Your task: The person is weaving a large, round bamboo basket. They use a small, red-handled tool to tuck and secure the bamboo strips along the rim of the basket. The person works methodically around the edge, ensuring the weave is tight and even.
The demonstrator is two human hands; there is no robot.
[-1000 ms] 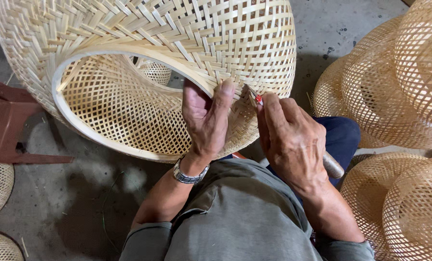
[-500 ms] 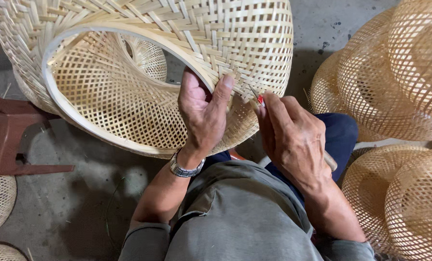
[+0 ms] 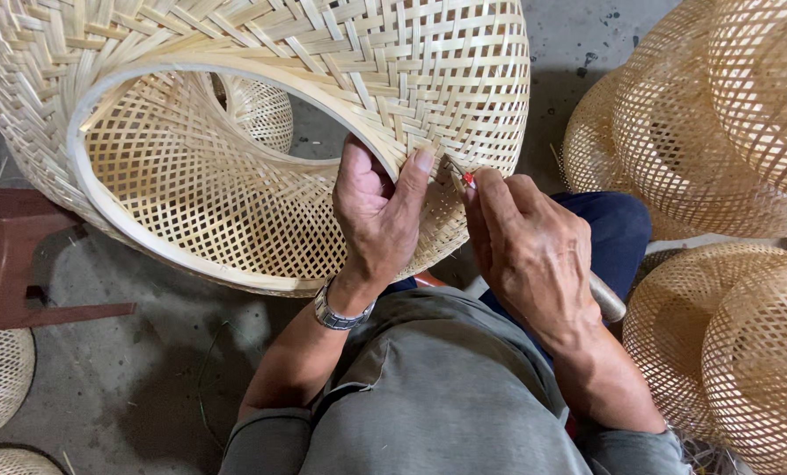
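While stacked baskets [image 3: 719, 114] crowd nearby, left hand [image 3: 377, 211] fingers clamp the woven basket [image 3: 261, 132] rim.

The big woven basket [image 3: 261, 114] is pale straw-yellow bamboo, tight herringbone near the rim and open crisscross lattice down the body. The other baskets [image 3: 719, 132] stacked nearby are a slightly warmer tan with the same open lattice. There's a tiny red tip [image 3: 469, 180] on the tool, a silver wristwatch [image 3: 339, 312], grey sleeves [image 3: 446, 396], dark blue trousers [image 3: 613, 237], a reddish-brown stool [image 3: 15, 264] and a mottled grey floor [image 3: 129, 387].
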